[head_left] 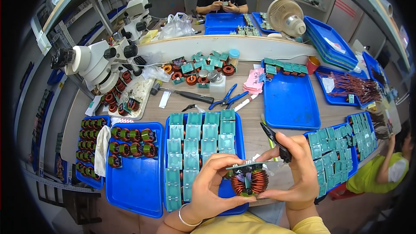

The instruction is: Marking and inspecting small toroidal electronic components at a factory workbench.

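Two hands, one copper coil held up over the bench.

I see the blue tray [139,199] of teal bases lying within easy reach below. My left hand [211,181] pinches the toroidal coil [248,181] from the side — steadying it at chest height. My right hand [299,171] braces its other edge, fingers also wrapped round black tweezers [274,140].

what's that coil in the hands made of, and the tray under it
Coil: looks like bare copper wire, shiny reddish-orange turns, wound on a dark ring core, with a pale, likely plastic base on top. Tray: probably moulded plastic, given its glossy uniform blue surface and rounded rim.
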Available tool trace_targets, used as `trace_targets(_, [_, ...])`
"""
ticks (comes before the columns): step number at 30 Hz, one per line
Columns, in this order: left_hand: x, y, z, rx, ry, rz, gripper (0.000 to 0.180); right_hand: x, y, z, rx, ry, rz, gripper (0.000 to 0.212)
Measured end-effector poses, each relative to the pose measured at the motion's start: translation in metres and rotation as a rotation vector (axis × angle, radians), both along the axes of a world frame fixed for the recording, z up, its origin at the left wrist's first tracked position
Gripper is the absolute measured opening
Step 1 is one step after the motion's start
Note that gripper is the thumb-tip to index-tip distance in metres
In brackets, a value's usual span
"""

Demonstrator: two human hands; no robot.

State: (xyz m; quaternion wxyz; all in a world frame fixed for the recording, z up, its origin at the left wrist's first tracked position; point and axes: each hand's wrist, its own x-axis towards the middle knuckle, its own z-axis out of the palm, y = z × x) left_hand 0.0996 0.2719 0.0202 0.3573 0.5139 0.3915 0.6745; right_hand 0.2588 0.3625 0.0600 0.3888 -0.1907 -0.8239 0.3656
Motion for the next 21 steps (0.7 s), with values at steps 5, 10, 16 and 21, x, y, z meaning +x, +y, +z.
trace_targets(5, [0.0001,0.0001,0.0005,0.002,-0.028,-0.027,0.065,0.0008,0.0008,-0.0001,0.048,0.014,-0.015,0.098])
trace_targets(10, [-0.0007,0.0023,0.0002,-0.006,-0.057,-0.078,0.065,0.0016,-0.0003,0.0015,0.057,0.011,-0.03,0.096])
trace_targets(16, [-0.0018,0.004,0.0001,0.006,-0.039,-0.082,0.063,0.0018,-0.0011,0.0013,0.101,0.011,-0.037,0.093])
trace_targets(21, [0.0008,0.0042,0.0016,-0.072,-0.099,-0.028,0.064,0.0014,-0.0034,0.0028,0.158,-0.008,-0.048,0.093])
